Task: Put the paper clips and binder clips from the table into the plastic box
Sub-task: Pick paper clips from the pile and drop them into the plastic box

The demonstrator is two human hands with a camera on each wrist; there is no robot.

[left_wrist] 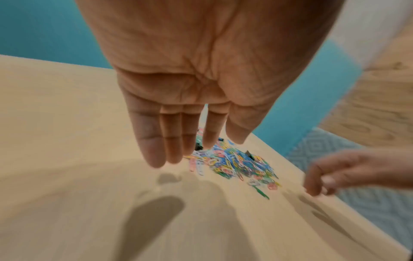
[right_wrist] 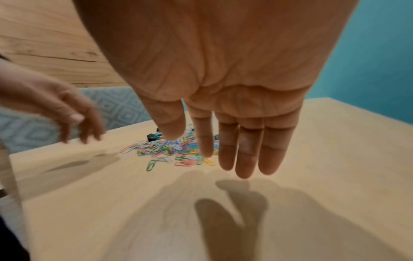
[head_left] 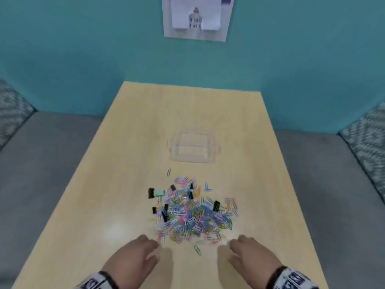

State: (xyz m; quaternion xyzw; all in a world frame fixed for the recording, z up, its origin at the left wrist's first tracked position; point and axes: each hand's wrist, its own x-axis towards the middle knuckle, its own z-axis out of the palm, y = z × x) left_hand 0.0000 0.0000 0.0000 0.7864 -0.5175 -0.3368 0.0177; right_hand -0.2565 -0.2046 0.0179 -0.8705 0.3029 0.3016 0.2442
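Observation:
A heap of coloured paper clips (head_left: 195,215) with several black binder clips (head_left: 216,206) and a mint one (head_left: 158,192) lies on the light wooden table (head_left: 104,184). Behind it stands the clear plastic box (head_left: 192,146), open and empty. My left hand (head_left: 133,259) hovers just left of the heap's near edge, fingers straight and empty (left_wrist: 170,141). On the other side, my right hand (head_left: 250,255) hangs a little above the table, fingers (right_wrist: 243,159) extended, holding nothing. The clips (left_wrist: 236,162) (right_wrist: 170,150) show past the fingertips in both wrist views.
One stray paper clip (head_left: 168,172) lies between heap and box, another (head_left: 197,249) between my hands. A teal wall (head_left: 83,59) backs the table. Grey seat cushions (head_left: 41,163) and patterned pillows (head_left: 368,142) flank it.

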